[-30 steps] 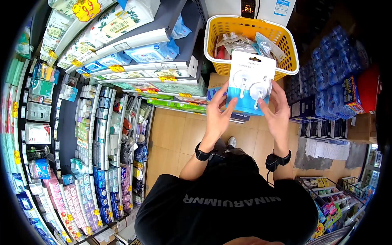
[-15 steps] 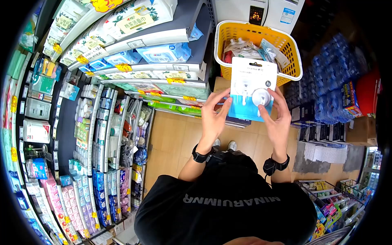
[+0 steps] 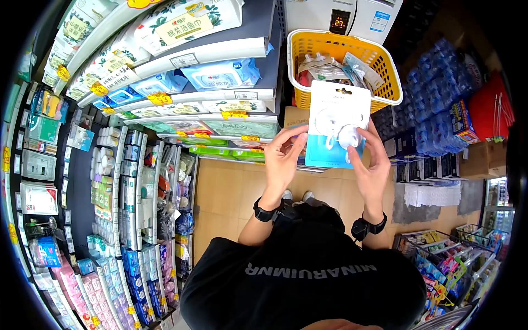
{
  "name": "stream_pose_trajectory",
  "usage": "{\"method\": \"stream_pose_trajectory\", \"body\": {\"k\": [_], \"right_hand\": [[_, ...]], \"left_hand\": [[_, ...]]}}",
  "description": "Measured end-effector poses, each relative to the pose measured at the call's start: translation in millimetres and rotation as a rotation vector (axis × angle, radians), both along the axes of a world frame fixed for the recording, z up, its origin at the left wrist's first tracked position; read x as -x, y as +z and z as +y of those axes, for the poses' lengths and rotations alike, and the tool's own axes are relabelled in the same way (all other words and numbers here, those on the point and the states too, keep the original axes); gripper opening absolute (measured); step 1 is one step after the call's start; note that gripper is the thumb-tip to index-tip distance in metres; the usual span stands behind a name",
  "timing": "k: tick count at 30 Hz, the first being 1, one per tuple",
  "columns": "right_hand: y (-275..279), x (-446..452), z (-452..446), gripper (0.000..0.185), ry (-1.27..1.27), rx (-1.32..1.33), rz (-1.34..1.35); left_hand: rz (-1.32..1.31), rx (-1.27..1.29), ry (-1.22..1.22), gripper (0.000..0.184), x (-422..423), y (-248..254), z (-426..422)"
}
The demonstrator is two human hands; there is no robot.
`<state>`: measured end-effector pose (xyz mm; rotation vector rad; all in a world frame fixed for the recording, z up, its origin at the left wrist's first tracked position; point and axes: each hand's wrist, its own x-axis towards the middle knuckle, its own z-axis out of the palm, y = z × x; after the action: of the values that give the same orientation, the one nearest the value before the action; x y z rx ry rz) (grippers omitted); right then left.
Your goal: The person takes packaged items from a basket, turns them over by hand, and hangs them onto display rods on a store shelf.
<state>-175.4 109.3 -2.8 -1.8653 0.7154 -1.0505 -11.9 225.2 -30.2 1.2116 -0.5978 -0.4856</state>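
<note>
A white and blue blister card (image 3: 336,124) with two round white hooks is held upright in front of my chest. My left hand (image 3: 285,154) pinches its left edge between thumb and fingers. On the other side, my right hand (image 3: 373,159) grips the right edge, its thumb and a finger against the lower round hook. Just beyond the card stands a yellow basket (image 3: 390,71) holding several packaged items (image 3: 325,67), partly hidden by the card's top.
Shelves with packs of wipes (image 3: 220,74) rise at the left of the basket. A white appliance (image 3: 369,16) with a lit display stands behind it. Wrapped blue bottles (image 3: 440,104) and a red object (image 3: 491,110) are at the right; a wire rack (image 3: 448,258) is lower right.
The card sits slightly lower in view, and my left hand has shifted a little left. The view has shifted, with the shelf packs at upper left looking larger. Both hands keep hold of the card.
</note>
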Motion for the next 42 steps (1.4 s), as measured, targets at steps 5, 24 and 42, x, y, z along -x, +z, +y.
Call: {"method": "stream_pose_trajectory", "body": {"k": [5, 24, 42], "right_hand": [[-6.7, -5.0, 18.3, 0.042, -0.005, -0.031, -0.006], [-9.3, -9.5, 32.9, 0.037, 0.14, -0.281, -0.217], [-9.8, 6.0, 28.8, 0.037, 0.079, -0.234, -0.227]], "left_hand": [[0.08, -0.026, -0.115, 0.02, -9.0, -2.0, 12.8], [0.555, 0.381, -0.962, 0.085, 6.8, -57.2, -11.0], [0.018, -0.141, -0.389, 0.066, 10.9, -19.5, -7.5]]}}
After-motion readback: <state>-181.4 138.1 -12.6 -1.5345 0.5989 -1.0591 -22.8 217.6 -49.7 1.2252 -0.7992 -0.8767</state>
